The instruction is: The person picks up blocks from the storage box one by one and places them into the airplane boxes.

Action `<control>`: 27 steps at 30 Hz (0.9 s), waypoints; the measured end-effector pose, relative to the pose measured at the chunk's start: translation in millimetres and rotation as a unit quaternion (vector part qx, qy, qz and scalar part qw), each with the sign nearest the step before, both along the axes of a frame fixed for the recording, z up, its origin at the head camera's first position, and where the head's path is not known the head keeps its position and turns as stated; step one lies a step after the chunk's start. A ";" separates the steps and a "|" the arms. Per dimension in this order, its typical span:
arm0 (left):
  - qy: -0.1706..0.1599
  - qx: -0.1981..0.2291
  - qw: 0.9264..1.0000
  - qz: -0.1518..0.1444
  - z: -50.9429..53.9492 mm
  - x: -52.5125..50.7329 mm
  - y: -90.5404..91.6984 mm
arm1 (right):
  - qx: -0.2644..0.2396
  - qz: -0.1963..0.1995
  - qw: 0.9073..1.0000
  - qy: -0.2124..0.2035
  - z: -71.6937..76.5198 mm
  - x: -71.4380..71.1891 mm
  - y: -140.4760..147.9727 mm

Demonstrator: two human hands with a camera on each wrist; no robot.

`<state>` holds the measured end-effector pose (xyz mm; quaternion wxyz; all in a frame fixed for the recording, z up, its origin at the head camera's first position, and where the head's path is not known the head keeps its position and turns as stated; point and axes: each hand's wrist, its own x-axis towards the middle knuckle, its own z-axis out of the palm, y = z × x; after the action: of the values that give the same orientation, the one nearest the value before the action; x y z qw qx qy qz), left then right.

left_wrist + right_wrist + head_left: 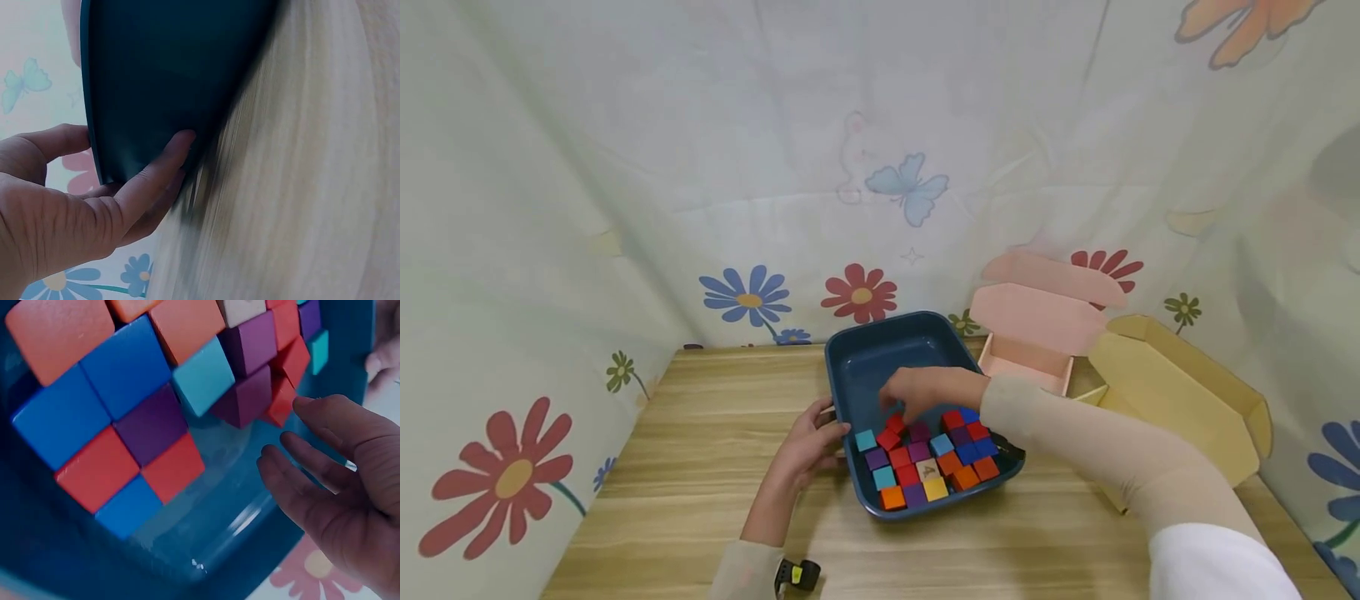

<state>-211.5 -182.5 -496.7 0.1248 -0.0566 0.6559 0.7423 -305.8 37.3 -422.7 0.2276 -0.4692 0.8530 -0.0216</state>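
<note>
A dark blue tray (868, 375) with raised sides lies on the wooden table. Several coloured cubes (919, 452) crowd its near half, some in rows and a few tilted. One pale wooden cube (927, 471) bears a dark mark. My left hand (808, 442) grips the tray's left side at the rim; in the left wrist view its fingers (153, 181) lie along the outer wall. Inside the tray, my right hand (925, 390) hovers with relaxed fingers beside a tilted red cube (281, 403). Its thumb tip is close to that cube; whether they touch, I cannot tell.
An open pink box (1037, 317) stands behind the tray on the right. Nearer on the right is an open yellow box (1172, 400), partly behind my right arm. A flowered cloth (805, 208) hangs behind the wooden table (737, 392).
</note>
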 end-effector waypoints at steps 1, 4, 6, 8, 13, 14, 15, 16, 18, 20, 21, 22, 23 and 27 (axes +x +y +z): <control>0.000 0.000 1.000 0.001 -0.5 0.1 -0.5 | 0.002 -0.003 1.000 -0.005 -3.6 -0.6 -2.0; -0.003 0.001 1.000 0.004 -1.0 0.1 -1.3 | 0.008 -0.006 1.000 -0.011 -13.2 -3.1 -6.3; -0.004 0.001 1.000 0.005 -1.2 0.0 -1.6 | 0.011 -0.004 1.000 -0.014 -18.3 -4.6 -8.5; -0.012 0.001 1.000 0.008 -0.6 0.0 -1.5 | 0.012 -0.003 1.000 -0.018 -22.6 -5.8 -10.3; -0.018 0.014 1.000 0.018 3.2 -2.0 0.6 | 0.016 -0.007 1.000 -0.019 -26.9 -6.8 -12.5; -0.015 0.015 1.000 0.019 4.6 -3.0 1.5 | 0.016 -0.010 1.000 -0.017 -26.3 -7.1 -12.4; -0.010 0.015 1.000 0.020 5.7 -4.0 2.2 | 0.016 -0.013 1.000 -0.014 -25.8 -7.3 -12.2; -0.008 0.013 1.000 0.023 6.6 -5.2 2.9 | 0.015 -0.016 1.000 -0.012 -25.1 -7.4 -12.2; -0.004 0.007 1.000 0.030 8.2 -6.8 3.7 | 0.012 -0.024 1.000 -0.011 -23.7 -7.6 -12.1; -0.003 -0.003 0.999 0.034 9.2 -8.1 4.1 | 0.009 -0.030 0.999 -0.012 -22.4 -7.4 -12.0; -0.004 -0.005 0.999 0.037 9.5 -8.7 4.2 | 0.008 -0.033 0.999 -0.013 -21.7 -7.2 -12.1; -0.006 -0.008 0.999 0.040 9.6 -9.3 4.4 | 0.008 -0.037 0.999 -0.014 -20.9 -6.9 -11.9; -0.007 -0.010 0.999 0.042 10.0 -9.8 4.6 | 0.007 -0.041 0.999 -0.013 -20.1 -6.7 -11.7; -0.012 -0.015 0.998 0.052 9.6 -10.4 3.5 | -0.001 -0.050 0.999 -0.010 -15.4 -5.5 -13.0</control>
<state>-221.9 -178.9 -487.1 0.0931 -0.1014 0.6617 0.7370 -311.3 24.4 -438.1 0.2342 -0.4262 0.8729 -0.0388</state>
